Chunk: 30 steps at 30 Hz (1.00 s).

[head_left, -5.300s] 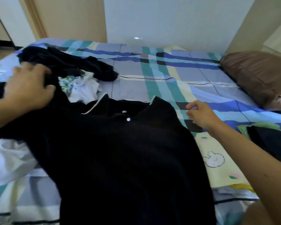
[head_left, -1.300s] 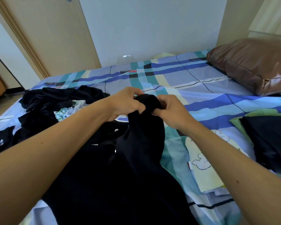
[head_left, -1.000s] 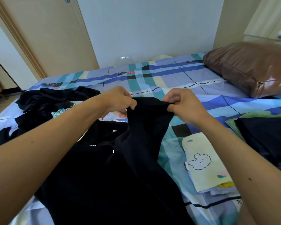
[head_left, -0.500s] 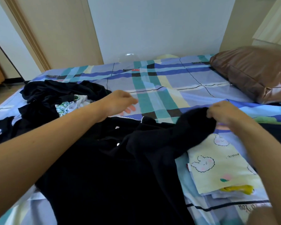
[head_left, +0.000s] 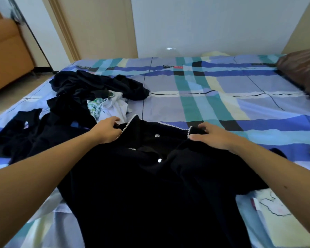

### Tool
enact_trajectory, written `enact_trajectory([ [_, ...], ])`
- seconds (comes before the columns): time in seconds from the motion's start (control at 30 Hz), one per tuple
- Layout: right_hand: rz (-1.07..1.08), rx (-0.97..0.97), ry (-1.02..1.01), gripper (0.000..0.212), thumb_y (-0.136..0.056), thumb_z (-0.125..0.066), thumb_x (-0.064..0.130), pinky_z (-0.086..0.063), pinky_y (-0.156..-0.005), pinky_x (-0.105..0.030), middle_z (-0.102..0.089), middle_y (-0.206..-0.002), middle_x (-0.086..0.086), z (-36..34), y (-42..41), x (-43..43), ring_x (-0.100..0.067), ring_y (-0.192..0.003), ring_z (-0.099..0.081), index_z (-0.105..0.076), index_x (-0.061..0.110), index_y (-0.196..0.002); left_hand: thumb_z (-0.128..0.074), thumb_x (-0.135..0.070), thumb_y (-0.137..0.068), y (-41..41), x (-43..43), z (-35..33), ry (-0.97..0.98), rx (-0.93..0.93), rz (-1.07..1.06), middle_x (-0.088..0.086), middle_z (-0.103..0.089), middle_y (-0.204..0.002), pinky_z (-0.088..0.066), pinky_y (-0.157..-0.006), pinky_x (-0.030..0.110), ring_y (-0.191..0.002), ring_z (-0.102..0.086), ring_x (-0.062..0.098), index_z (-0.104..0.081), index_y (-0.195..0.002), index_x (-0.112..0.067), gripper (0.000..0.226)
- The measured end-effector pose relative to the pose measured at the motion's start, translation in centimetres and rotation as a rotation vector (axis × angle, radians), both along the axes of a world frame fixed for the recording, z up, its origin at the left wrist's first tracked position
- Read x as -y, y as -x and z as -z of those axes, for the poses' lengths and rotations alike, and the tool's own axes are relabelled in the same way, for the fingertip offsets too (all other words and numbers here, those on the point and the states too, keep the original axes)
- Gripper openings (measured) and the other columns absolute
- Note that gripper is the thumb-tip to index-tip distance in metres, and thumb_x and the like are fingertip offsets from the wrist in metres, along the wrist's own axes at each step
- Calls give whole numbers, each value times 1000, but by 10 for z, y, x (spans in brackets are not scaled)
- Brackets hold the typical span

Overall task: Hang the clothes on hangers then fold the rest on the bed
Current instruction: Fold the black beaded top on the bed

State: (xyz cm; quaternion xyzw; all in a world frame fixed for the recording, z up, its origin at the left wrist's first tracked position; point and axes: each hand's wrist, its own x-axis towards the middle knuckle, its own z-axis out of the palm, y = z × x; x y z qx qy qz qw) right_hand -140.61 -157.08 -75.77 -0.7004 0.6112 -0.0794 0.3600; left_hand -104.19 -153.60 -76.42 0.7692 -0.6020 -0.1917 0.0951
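The left hand curls its fingers closed on the left collar tip of a black button-front garment with white bead trim. The right hand lies on the right collar tip, fingers bent and thumb pressed to the cloth; whether they pinch it I cannot tell. The garment lies spread front-up on the blue, teal and cream plaid bed. A heap of black and white clothes sits to its left, a brown pillow far right.
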Motion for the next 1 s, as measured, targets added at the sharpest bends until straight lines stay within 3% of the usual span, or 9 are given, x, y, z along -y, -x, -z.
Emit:
enact_trajectory([
  [0.17, -55, -34, -12, 28, -87, -76, 36, -48, -74, -30, -71, -97, -3, 1, -17, 22, -24, -91, -69, -69, 12, -100, -71, -48, -88, -2, 28, 8, -86, 125, 107, 4, -65, -110, -42, -77, 30, -94, -58, 20, -63, -118, -11, 48],
  [0.27, -73, 70, -60, 3, -90, -72, 18, -53, -83, -29, -75, -97, -6, -25, -12, 29, -23, -91, -70, -72, 20, -93, -66, -39, -94, -5, 38, -8, 138, 168, 282, 3, -64, -88, -40, -72, 32, -87, -62, 26, -71, -104, -13, 28],
  [0.4, 77, 214, 128, 12, -91, -68, 11, -53, -96, -37, -73, -105, -8, -58, -16, 79, -29, -103, -69, -72, 15, -102, -58, -33, -100, -9, 74, -56, 434, 166, 217, 10, -67, -82, -50, -78, 39, -81, -63, 29, -72, -90, -10, 29],
  [0.53, 207, 52, 382, 63, -94, -69, 31, -42, -103, -40, -49, -145, -18, -71, -32, 117, -36, -130, -51, -40, 15, -148, -50, -42, -99, 0, 113, -88, 481, 412, -169, 18, -57, -131, -32, -106, 49, -125, -48, 39, -53, -132, -15, 43],
  [0.63, 74, -42, 450, 80, -93, -69, 38, -36, -110, -42, -36, -154, -19, -66, -36, 88, -35, -138, -43, -24, 17, -156, -52, -45, -94, 33, 87, -93, 501, 370, 25, 18, -53, -132, -35, -107, 51, -126, -47, 40, -55, -129, -16, 46],
  [0.73, -94, -31, 369, 71, -91, -72, 36, -40, -98, -31, -49, -141, -12, -54, -27, 22, -26, -120, -56, -37, 20, -150, -55, -48, -86, 71, 2, -75, 448, 146, 420, 7, -66, -94, -50, -83, 36, -89, -63, 25, -67, -89, -16, 34],
  [0.8, -207, -45, 293, 54, -88, -76, 34, -42, -87, -24, -59, -122, -7, -43, -15, -33, -20, -96, -62, -53, 20, -135, -56, -50, -82, 96, -73, -55, 301, 36, 629, -3, -64, -75, -46, -67, 27, -66, -57, 10, -64, -75, -17, 35],
  [0.9, -318, -40, 257, 27, -84, -79, 34, -44, -69, -20, -59, -91, 1, -27, 9, -105, -11, -72, -58, -63, 22, -102, -53, -69, -78, 113, -159, -31, 120, 2, 741, -11, -56, -76, -43, -61, 26, -65, -52, 4, -52, -74, -26, 44],
  [1.0, -432, -34, 123, 30, -79, -80, 48, -46, -64, -28, -56, -73, 8, -25, 29, -161, -6, -60, -51, -61, 26, -83, -56, -86, -67, 110, -207, -19, 7, 69, 771, -16, -50, -87, -45, -67, 32, -75, -49, 3, -43, -87, -33, 59],
])
